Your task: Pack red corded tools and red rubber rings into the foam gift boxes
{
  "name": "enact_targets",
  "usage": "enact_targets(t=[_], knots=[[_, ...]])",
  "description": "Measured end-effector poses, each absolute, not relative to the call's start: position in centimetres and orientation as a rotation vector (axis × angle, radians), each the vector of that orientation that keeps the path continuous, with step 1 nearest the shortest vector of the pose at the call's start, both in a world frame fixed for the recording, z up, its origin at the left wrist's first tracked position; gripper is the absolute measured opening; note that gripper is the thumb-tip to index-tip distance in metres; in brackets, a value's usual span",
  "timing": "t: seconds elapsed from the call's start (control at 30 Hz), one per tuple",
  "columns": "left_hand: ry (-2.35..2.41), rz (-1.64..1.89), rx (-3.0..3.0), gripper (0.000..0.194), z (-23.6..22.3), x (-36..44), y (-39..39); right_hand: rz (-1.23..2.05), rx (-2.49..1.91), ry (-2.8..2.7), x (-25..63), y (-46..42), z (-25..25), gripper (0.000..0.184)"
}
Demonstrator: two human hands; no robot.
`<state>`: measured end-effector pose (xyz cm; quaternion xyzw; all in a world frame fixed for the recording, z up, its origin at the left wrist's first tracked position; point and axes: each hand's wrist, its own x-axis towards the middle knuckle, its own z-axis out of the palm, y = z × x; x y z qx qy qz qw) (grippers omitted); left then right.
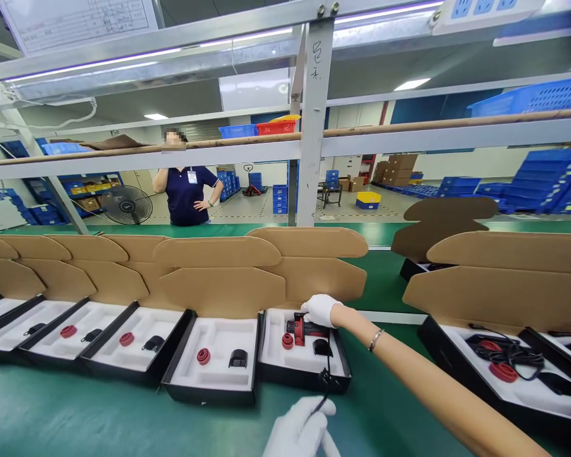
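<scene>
My right hand, in a white glove, reaches into an open black box and grips a red and black corded power tool. The tool lies against the white foam tray, partly covered by my fingers. Beside it in the tray are a red ring-shaped part and a black curved part. A bundled black cable hangs over the box's front edge. Its lower end runs into the curled fingers of my gloved left hand, in front of the box.
Several open boxes with foam trays stand to the left, most showing red and black parts. At the right, another box holds a coiled cable and red part. A metal post rises behind; a person stands beyond the green bench.
</scene>
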<state>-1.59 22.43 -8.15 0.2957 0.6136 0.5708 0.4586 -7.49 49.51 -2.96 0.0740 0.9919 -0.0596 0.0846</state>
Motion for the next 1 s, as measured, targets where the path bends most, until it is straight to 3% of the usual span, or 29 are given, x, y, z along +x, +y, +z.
enact_targets(t=[0.07, 0.17, 0.27, 0.33, 0.4, 0.5, 0.63, 0.77, 0.87, 1.0], knots=[[1.535, 1.432, 0.751, 0.05, -6.2, -2.9, 22.2, -0.244, 0.177, 2.999, -5.8, 49.6, -2.3, 0.022], [1.686, 1.46, 0.876, 0.043, -2.4, -5.5, 22.4, -0.446, 0.029, 3.081, -2.2, 49.2, -0.3, 0.054], [2.169, 1.428, 1.296, 0.028, 1.0, -8.4, 24.7, -1.055, -0.063, 3.056, 0.1, 47.7, 0.6, 0.062], [2.663, 1.152, 1.668, 0.031, 2.0, -10.1, 27.4, -1.789, 0.151, 2.867, 0.2, 46.1, -0.4, 0.043], [2.914, 0.666, 1.977, 0.035, 1.5, -11.5, 30.6, -2.434, 0.409, 2.482, 0.0, 44.7, -2.3, 0.036], [2.746, 0.199, 2.239, 0.026, -1.3, -12.4, 34.4, -2.773, 0.47, 2.035, 0.9, 43.3, -4.9, 0.051], [2.59, -0.011, 2.354, 0.026, -3.9, -11.8, 34.4, -2.399, 0.674, 2.237, 4.9, 43.0, -5.6, 0.064], [2.52, 0.032, 2.444, 0.029, -2.3, -12.9, 28.4, -1.321, 0.809, 3.028, 7.7, 43.1, -6.8, 0.045], [3.047, 0.144, 1.837, 0.024, -0.5, -17.7, 20.0, -0.846, 0.702, 3.155, 7.6, 42.3, -9.0, 0.044], [3.546, 0.222, 0.844, 0.047, 0.4, -26.0, 7.3, -0.503, 0.584, 3.267, 6.6, 40.2, -11.4, 0.046]])
